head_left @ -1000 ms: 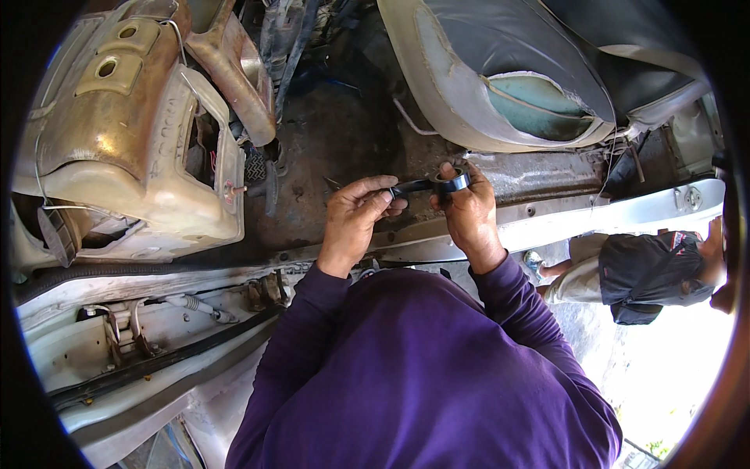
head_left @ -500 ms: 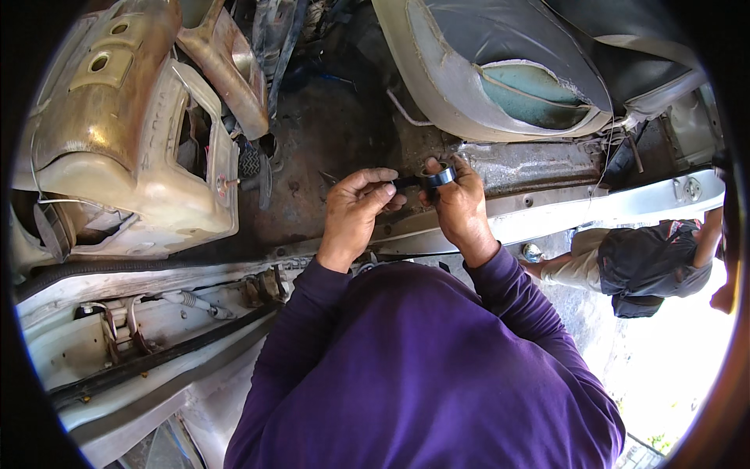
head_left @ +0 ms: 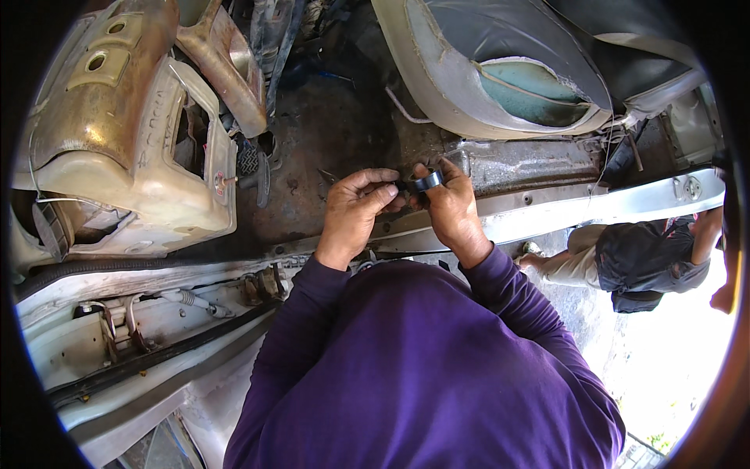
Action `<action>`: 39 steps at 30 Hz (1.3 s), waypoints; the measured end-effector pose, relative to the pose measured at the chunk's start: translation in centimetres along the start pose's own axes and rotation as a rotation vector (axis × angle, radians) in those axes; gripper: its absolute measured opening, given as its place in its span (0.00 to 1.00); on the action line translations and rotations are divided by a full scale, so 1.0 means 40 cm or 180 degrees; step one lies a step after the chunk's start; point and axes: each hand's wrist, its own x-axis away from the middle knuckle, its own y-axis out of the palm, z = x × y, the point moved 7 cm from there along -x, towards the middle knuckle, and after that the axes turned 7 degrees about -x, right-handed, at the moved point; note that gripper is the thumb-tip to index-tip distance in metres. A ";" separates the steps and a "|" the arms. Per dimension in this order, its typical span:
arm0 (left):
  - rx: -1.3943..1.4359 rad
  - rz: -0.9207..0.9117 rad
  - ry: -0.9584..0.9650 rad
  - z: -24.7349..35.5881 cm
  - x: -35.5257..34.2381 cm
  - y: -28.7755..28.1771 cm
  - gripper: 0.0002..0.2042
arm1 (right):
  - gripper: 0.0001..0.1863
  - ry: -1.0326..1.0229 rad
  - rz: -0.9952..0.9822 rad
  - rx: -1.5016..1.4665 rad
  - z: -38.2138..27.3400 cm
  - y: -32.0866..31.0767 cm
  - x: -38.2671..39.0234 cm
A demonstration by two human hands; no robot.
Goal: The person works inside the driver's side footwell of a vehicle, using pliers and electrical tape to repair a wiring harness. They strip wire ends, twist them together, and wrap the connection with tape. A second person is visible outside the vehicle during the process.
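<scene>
My right hand [head_left: 455, 207] grips a roll of black tape [head_left: 428, 182], a shiny ring held between thumb and fingers. Close beside it, my left hand [head_left: 354, 209] is closed in a pinch, thumb against the forefinger. A small dark piece [head_left: 401, 188] shows at its fingertips, toward the roll; whether it is the tape's loose end or something wrapped in it, I cannot tell. Both hands are above the door sill [head_left: 414, 242] of a vehicle with a bare, stained floor [head_left: 312, 133].
A torn seat [head_left: 508, 47] with exposed foam stands at the far right. Worn dashboard panels [head_left: 101, 148] fill the left, with a pedal [head_left: 248, 159] beneath. An opened door [head_left: 156, 344] lies at the lower left. Outside on the right is another person [head_left: 648, 258].
My right hand and the tape roll have moved left, nearer my left hand. The dark strip between the hands has shortened. My left hand has hardly moved.
</scene>
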 end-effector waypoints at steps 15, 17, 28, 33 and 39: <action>0.0535 -0.0087 -0.0352 -0.042 0.003 -0.025 0.08 | 0.18 -0.2486 -0.0166 0.3017 -0.122 0.008 0.048; 0.0489 -0.0083 -0.0215 -0.033 0.007 -0.048 0.08 | 0.10 -0.1879 0.0336 0.1662 -0.101 -0.088 0.011; 0.0082 0.0433 -0.0106 0.021 0.068 -0.305 0.09 | 0.15 -0.1468 0.2241 0.0447 -0.213 -0.645 0.049; 0.0104 0.0257 -0.0178 0.005 0.034 -0.286 0.08 | 0.17 -0.0464 0.1827 -0.0061 -0.149 -0.624 0.019; 0.0334 -0.0185 -0.0236 0.002 0.026 -0.223 0.09 | 0.18 -0.0636 0.1970 -0.0004 -0.176 -0.560 0.024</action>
